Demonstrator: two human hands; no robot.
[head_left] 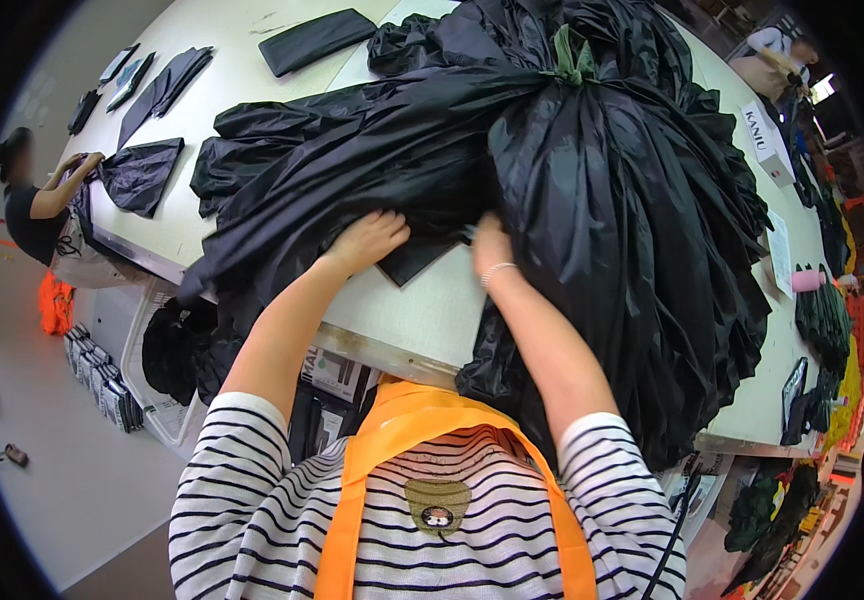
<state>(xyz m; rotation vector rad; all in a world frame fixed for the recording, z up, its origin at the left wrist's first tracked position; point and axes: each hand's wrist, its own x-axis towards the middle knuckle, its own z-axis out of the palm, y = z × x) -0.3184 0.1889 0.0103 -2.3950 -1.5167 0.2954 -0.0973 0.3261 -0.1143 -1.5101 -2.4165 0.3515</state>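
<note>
One apron (414,402), two hands (367,241) (492,250) — one black bundle (592,200)

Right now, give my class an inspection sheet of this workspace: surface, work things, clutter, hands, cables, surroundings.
Surface: pale table, partly covered.
Work things: glossy black fabric heap, gathered at a green strip.
Clutter: flat black bundle, white box, pink spool.
Hands: left hand touches the heap; right hand at its edge, fingers partly hidden.
Cables: thin black cord by the right sleeve.
Surroundings: co-worker at left holding dark fabric; another person upper right.
</note>
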